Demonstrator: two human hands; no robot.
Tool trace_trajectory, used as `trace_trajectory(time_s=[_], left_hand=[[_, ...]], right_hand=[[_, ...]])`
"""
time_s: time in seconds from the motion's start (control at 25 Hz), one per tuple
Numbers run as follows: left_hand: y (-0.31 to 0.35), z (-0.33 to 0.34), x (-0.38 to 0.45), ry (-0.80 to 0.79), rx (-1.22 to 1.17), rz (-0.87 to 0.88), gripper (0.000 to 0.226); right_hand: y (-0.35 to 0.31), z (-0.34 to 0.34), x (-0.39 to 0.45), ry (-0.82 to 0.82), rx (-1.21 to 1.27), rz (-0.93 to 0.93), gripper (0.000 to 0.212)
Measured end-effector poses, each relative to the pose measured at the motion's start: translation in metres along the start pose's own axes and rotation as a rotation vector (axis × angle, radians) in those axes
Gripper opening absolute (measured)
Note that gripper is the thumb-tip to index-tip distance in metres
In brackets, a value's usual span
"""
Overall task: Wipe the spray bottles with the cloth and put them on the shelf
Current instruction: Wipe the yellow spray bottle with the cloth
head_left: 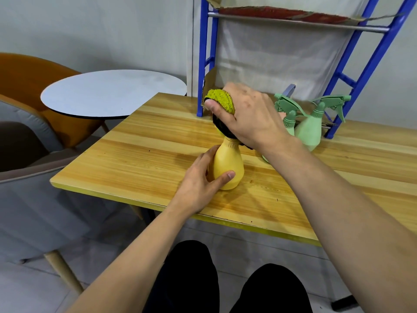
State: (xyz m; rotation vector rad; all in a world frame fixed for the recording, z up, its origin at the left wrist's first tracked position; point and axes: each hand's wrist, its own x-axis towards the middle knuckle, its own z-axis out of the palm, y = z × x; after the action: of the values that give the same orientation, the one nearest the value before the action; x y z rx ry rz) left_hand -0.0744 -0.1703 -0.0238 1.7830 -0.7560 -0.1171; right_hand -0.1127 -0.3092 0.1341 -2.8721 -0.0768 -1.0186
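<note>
A yellow spray bottle stands upright on the wooden table. My left hand grips its lower body, thumb in front and fingers behind. My right hand holds a green-yellow cloth wrapped over the bottle's black spray head, which is mostly hidden. Two pale green spray bottles stand behind my right wrist, at the foot of the blue shelf.
The blue metal shelf rack stands on the table's far side, with a white sheet behind it and cardboard on its upper level. A round grey table and an orange chair are at the left. My knees are below the table's edge.
</note>
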Motion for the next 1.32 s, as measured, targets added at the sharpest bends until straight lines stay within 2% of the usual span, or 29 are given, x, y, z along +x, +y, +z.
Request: trace_trajectory(time_s=[0.08,0.16,0.2,0.32,0.4,0.52,0.68,0.88,0.96,1.04,1.12,1.32], left_hand=[[-0.001,0.000,0.000,0.001,0.003,-0.001,0.090],[0.000,0.000,0.001,-0.003,0.009,0.011,0.087],[0.000,0.000,0.001,-0.003,0.015,0.017,0.087],[0.000,0.001,0.001,0.011,0.024,0.032,0.087],[-0.002,0.003,0.001,0.021,0.014,0.036,0.088],[-0.005,0.003,0.003,0.023,-0.028,0.017,0.086],[-0.003,0.001,0.001,0.029,-0.038,0.019,0.085],[0.000,0.000,-0.002,0.027,-0.002,0.028,0.087],[0.001,-0.001,-0.001,0.025,0.015,0.029,0.089],[0.002,-0.001,-0.002,0.031,0.033,0.038,0.089],[0.003,0.000,-0.001,0.030,0.041,0.026,0.089],[0.001,-0.001,-0.001,0.032,0.043,0.019,0.089]], right_hand=[[0.003,-0.007,0.001,0.120,0.158,0.089,0.047],[0.010,-0.021,0.003,0.226,0.165,0.094,0.048],[0.016,-0.027,0.001,0.208,0.093,0.036,0.050],[0.029,-0.027,-0.019,-0.034,-0.104,-0.198,0.055],[0.032,-0.016,-0.028,-0.101,-0.129,-0.226,0.056],[0.024,-0.009,-0.018,-0.073,-0.136,-0.176,0.056],[0.017,-0.002,-0.020,0.033,-0.089,-0.030,0.054],[0.011,0.006,-0.022,0.316,0.502,0.376,0.040],[0.015,0.007,-0.033,0.375,0.492,0.352,0.038],[0.020,0.013,-0.044,0.341,0.335,0.276,0.041],[0.019,0.016,-0.043,0.337,0.327,0.293,0.036],[0.014,0.024,-0.048,0.523,0.853,0.625,0.020]])
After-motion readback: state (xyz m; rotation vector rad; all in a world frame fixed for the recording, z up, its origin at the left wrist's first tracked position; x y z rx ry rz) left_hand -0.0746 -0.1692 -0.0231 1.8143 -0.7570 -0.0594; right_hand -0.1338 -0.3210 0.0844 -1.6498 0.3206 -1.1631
